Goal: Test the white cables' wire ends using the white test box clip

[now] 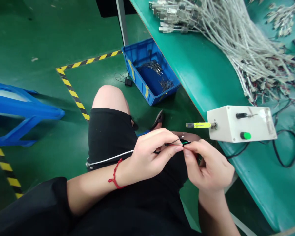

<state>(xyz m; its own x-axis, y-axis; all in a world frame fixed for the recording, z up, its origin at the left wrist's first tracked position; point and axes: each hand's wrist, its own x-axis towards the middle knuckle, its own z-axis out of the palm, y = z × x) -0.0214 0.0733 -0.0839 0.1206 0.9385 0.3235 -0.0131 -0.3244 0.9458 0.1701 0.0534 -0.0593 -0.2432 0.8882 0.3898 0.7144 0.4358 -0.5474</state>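
Note:
My left hand is closed around a clear-jacketed cable, whose tail runs back across my lap to a connector near my thigh. Thin wires, one black and one green among them, stick out past the left thumb and forefinger. Thumb and forefinger of my right hand pinch together right at the left fingertips, on the wire ends. Just beyond the hands, a white box with a green knob sits at the table edge, a yellow and black rod projecting from its side.
A large bundle of clear USB cables lies on the green table, with loose black cords near the box. Below the edge stands a blue bin holding some cables. A blue frame is on the floor at left.

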